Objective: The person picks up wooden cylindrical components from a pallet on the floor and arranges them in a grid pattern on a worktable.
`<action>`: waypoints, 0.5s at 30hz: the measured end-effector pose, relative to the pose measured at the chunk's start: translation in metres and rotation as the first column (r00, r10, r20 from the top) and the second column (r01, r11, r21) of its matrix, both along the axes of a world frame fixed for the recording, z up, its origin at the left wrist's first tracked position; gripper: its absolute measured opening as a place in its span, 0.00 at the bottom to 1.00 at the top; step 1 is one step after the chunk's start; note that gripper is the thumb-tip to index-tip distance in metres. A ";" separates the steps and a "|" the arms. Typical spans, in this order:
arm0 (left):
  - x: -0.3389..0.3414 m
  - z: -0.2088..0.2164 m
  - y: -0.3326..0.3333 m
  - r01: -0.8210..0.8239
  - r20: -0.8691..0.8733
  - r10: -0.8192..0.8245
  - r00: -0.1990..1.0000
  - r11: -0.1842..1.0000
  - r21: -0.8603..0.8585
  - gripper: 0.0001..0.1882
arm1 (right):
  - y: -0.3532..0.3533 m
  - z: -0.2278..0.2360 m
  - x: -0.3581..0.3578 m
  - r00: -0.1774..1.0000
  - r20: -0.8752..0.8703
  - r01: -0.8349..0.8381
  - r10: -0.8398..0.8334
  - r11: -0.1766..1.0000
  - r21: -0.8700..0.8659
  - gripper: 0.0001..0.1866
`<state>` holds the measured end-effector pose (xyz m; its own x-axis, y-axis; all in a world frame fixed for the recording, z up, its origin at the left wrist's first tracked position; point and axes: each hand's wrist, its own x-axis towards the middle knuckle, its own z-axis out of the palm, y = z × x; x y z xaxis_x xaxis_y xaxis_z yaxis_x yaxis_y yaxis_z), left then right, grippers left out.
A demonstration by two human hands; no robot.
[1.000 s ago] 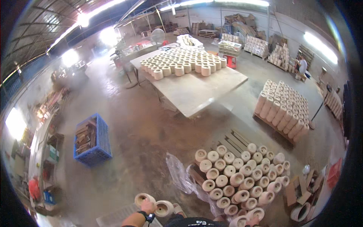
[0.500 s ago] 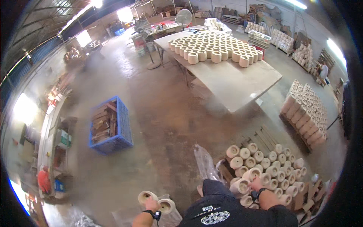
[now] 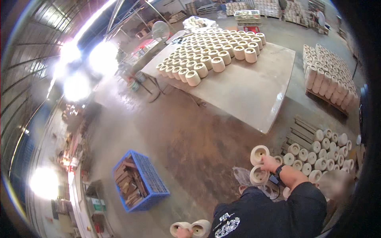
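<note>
A concrete floor (image 3: 178, 146) runs under everything. The bench (image 3: 246, 95) stands on it, rows of pale pots (image 3: 208, 53) crowding its far half and the near end bare. To the right, a tall stack (image 3: 329, 75) of the same pots rises from a pallet. Nearer on that side, a lower group (image 3: 313, 152) sits beside bare wooden slats (image 3: 303, 129). A black shirt (image 3: 270, 216) fills the lower middle. A blue crate (image 3: 158, 176) stands on the floor to the left, filled with wood scraps (image 3: 129, 182). A fan (image 3: 160, 30) shows beyond the bench. Clear plastic (image 3: 241, 174) lies just beside the pots in the right hand (image 3: 270, 163). This hand's fingers are closed on two pots: the upper pot (image 3: 260, 154) and the lower pot (image 3: 258, 176), side by side with hollows showing. The left hand (image 3: 183, 232), at the bottom edge, grips another two, the left pot (image 3: 174, 229) and the right pot (image 3: 201, 229), its fingers where their rims meet. A dark strap (image 3: 279, 170) circles the right wrist.
</note>
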<state>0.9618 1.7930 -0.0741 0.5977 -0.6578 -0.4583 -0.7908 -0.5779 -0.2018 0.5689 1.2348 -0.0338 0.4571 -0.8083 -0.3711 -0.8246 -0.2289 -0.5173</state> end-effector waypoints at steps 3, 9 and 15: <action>0.051 0.062 -0.086 -0.136 -0.089 0.132 0.987 0.990 -0.043 0.24 | -0.025 0.024 0.035 1.000 0.017 0.000 0.000 1.000 -0.020 0.26; 0.219 0.025 -0.222 0.466 -0.120 -0.466 0.876 0.884 -0.036 0.26 | -0.064 0.085 0.105 0.988 0.103 0.115 -0.113 0.993 -0.014 0.26; 0.314 0.059 -0.407 0.559 -0.022 -0.566 0.824 0.819 -0.127 0.20 | -0.094 0.108 0.162 0.942 0.085 0.328 -0.323 0.943 -0.052 0.26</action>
